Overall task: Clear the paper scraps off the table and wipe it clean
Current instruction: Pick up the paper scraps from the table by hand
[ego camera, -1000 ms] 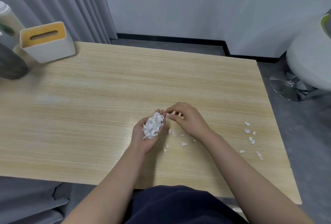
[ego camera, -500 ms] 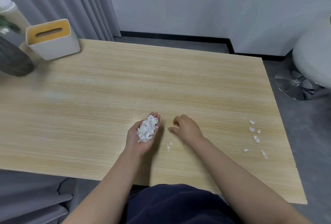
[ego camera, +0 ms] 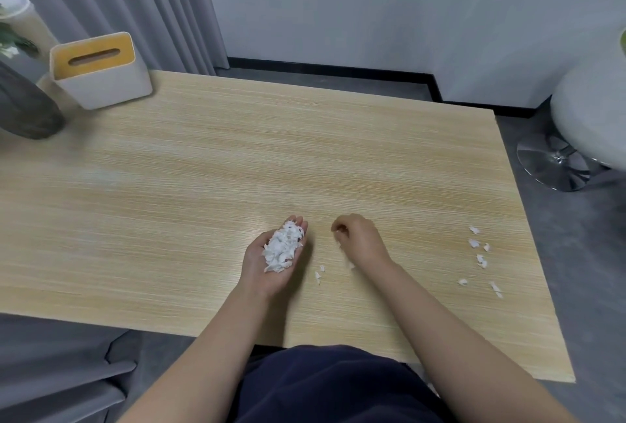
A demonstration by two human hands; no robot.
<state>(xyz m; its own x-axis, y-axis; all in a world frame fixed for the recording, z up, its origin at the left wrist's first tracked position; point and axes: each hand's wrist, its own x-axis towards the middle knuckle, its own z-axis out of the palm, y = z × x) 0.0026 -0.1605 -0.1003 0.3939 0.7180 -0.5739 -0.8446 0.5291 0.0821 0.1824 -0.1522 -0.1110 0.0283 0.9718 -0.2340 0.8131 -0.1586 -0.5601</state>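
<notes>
My left hand [ego camera: 267, 270] lies palm up on the wooden table [ego camera: 237, 168], fingers relaxed, carrying a heap of white paper scraps [ego camera: 283, 246]. My right hand [ego camera: 362, 239] rests on the table just right of it, knuckles up and fingers curled; its fingertips pinch a small white scrap [ego camera: 337, 244]. Two or three loose scraps [ego camera: 318, 275] lie between the hands, one partly under my right wrist. Several more scraps [ego camera: 479, 253] are scattered near the table's right edge.
A white tissue box with a yellow top [ego camera: 101, 70] stands at the far left corner, beside a dark grey vase [ego camera: 23, 107]. A white stool on a chrome base [ego camera: 552, 165] stands off the right edge. Grey curtains hang behind.
My right hand left my left palm, moved right and came down onto the loose scraps on the table. The left hand kept holding its heap of scraps.
</notes>
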